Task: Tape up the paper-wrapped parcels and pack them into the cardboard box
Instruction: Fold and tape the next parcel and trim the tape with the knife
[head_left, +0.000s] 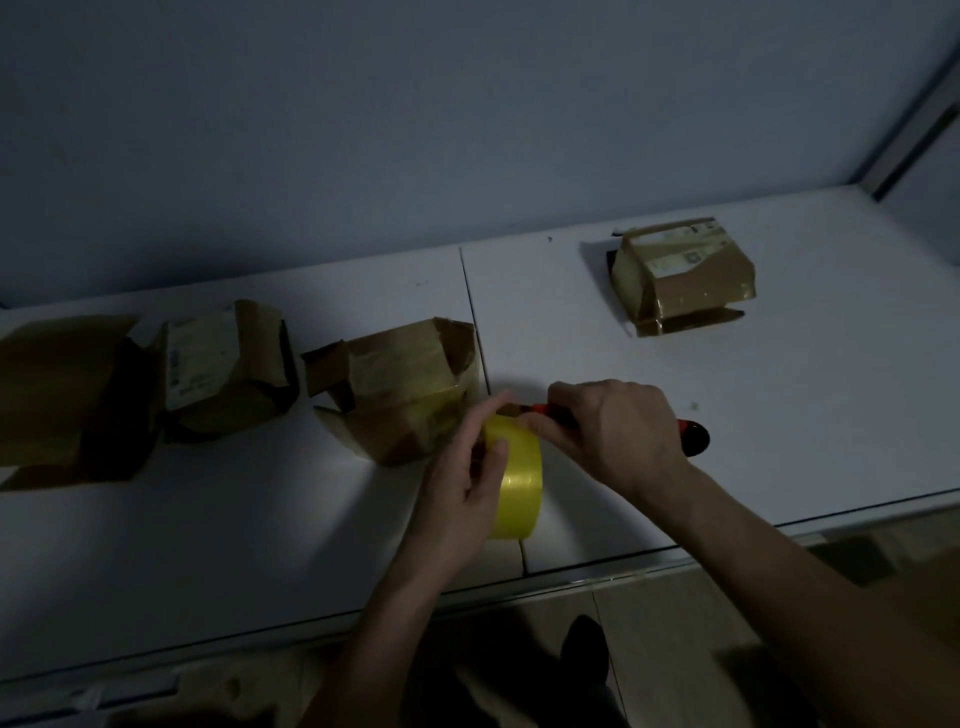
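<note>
Holding a yellow roll of tape (514, 478) upright on its edge, the left hand (460, 499) curls round the roll's near-left side, thumb across the open core and forefinger stretched up over the top. The roll stands on the white surface (779, 415), its round faces turned left and right, its axle running sideways. Just right of it, the right hand (618, 431) comes in palm down with the wrist bent, its grip clenched round a red-and-black cutter (693, 436). The cutter's long axis lies left to right; its red tip shows at the roll's top, its black butt sticks out past the heel of the hand. Whether a blade is out cannot be told in the dim light.

Just beyond the left hand sits a paper-wrapped parcel (405, 395), touching or nearly touching the roll, its paper flaps loose at the top right. Further left stands a second parcel (223, 369) with a pale label, and leftmost an open cardboard box (57, 395); its inside is too dark to read. Well beyond the right hand lies a taped parcel (683, 270), shiny with tape.
</note>
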